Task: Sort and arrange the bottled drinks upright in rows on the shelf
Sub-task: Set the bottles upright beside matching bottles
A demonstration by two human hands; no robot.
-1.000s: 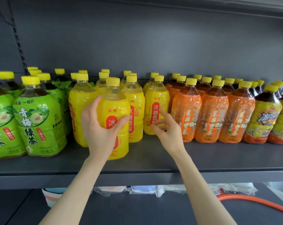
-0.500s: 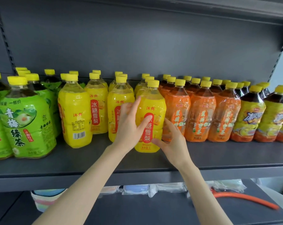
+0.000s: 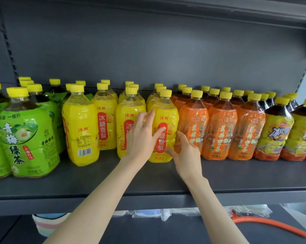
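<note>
Dark grey shelf (image 3: 166, 180) carries everything, all upright with yellow caps: green tea bottles (image 3: 25, 138) far left, yellow pear-drink bottles (image 3: 104, 120) mid, orange bottles (image 3: 219, 131) right of those, iced black tea bottles (image 3: 275, 134) at the far right. Our working item is the front yellow bottle (image 3: 166, 113) of the rightmost yellow column. It stands on the shelf hard up against the first orange bottle; touching or not, we can't tell, since our right hand covers the gap. Left hand (image 3: 140, 140) wraps its left flank, thumb across the red label, fingers curled into the slot beside the neighbouring yellow bottle. Right hand (image 3: 187, 154) cups the lower right flank, thumb on the front near the base, fingers wedged toward the orange bottle. We read this as squaring the bottle at the head of its column. To do it well: base flat, slide don't lift, push low so it can't tip, line it under the two caps behind, label facing out. Clear the right fingers before closing the gap. The leftmost yellow bottle (image 3: 82, 120) shows its barcode, so it probably needs a turn next.
</note>
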